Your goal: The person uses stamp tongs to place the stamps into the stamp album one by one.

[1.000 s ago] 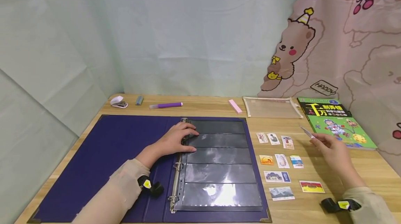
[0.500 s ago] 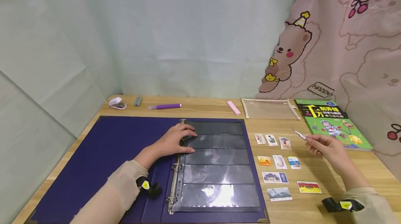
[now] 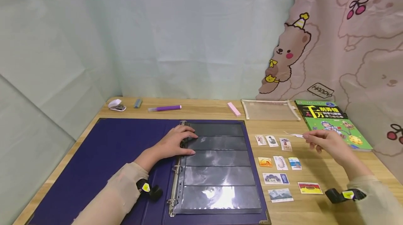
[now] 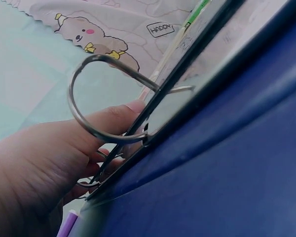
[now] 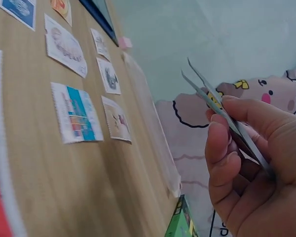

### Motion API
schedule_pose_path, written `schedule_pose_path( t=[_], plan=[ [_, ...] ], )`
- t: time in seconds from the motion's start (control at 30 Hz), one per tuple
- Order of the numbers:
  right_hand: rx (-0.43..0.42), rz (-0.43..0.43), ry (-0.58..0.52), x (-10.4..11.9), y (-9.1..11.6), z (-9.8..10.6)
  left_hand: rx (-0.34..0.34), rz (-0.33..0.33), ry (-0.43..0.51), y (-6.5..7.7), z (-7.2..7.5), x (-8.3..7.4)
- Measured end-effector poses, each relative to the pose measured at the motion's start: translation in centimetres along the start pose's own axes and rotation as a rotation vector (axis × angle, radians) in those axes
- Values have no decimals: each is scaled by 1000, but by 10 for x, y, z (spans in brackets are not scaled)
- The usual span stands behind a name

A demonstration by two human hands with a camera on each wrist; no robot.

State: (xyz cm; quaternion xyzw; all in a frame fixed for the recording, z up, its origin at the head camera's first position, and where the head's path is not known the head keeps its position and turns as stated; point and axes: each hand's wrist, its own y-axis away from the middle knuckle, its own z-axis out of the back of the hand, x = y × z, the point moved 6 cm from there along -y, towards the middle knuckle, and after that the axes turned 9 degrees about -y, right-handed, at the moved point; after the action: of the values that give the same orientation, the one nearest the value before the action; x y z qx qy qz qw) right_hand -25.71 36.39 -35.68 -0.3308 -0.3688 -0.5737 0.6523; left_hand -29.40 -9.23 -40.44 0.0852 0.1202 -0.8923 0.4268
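An open dark blue ring binder (image 3: 126, 144) lies on the table with a black-backed page of clear pockets (image 3: 217, 176) on its rings. My left hand (image 3: 174, 141) rests at the page's upper left edge, thumb and fingers spread over it. In the left wrist view the thumb shows behind a metal ring (image 4: 71, 98). My right hand (image 3: 325, 145) pinches a pair of tweezers (image 5: 239, 131) above the table, right of the stamps; their bent tips are slightly apart with nothing between. Several stamps lie in rows, among them a figure stamp (image 3: 285, 144) and a red-yellow one (image 3: 310, 188).
Along the back stand a white stapler (image 3: 117, 105), a small grey-blue block (image 3: 138, 103), a purple marker (image 3: 168, 108), a pink block (image 3: 234, 109) and a mesh zip pouch (image 3: 270, 110). A green book (image 3: 333, 120) lies at the right. Curtains hang behind the table.
My right hand has turned the tweezers so that their tips now point left, nearer the top row of stamps. The left hand stays in place on the page. The head view has shifted slightly.
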Motion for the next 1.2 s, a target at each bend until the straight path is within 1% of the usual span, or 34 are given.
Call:
schedule_pose_path(
  t=[0.1,0.27,0.43,0.53,0.67,0.8,1.0,1.2],
  plan=[
    [47,-18,24,4,-8,-2,-4,0,-4,0,-1,1],
    [128,-70,118,9,-23,-11,-7,-10,-10,0,-1,2],
    [208,-52,123,17,-35,-24,-1,-8,-10,-1,-1,2],
    [237,-33,163,22,-41,-29,-2,-10,-11,-2,-1,2],
    [260,-33,210,26,-46,-34,-1,-6,-12,-1,-2,2],
    [287,-43,200,28,-48,-38,-2,-6,-12,-1,-3,1],
    [319,-52,158,28,-49,-40,0,-4,-7,0,-3,1],
    [326,-63,148,28,-53,-41,4,0,-9,-1,-3,2]
  ],
)
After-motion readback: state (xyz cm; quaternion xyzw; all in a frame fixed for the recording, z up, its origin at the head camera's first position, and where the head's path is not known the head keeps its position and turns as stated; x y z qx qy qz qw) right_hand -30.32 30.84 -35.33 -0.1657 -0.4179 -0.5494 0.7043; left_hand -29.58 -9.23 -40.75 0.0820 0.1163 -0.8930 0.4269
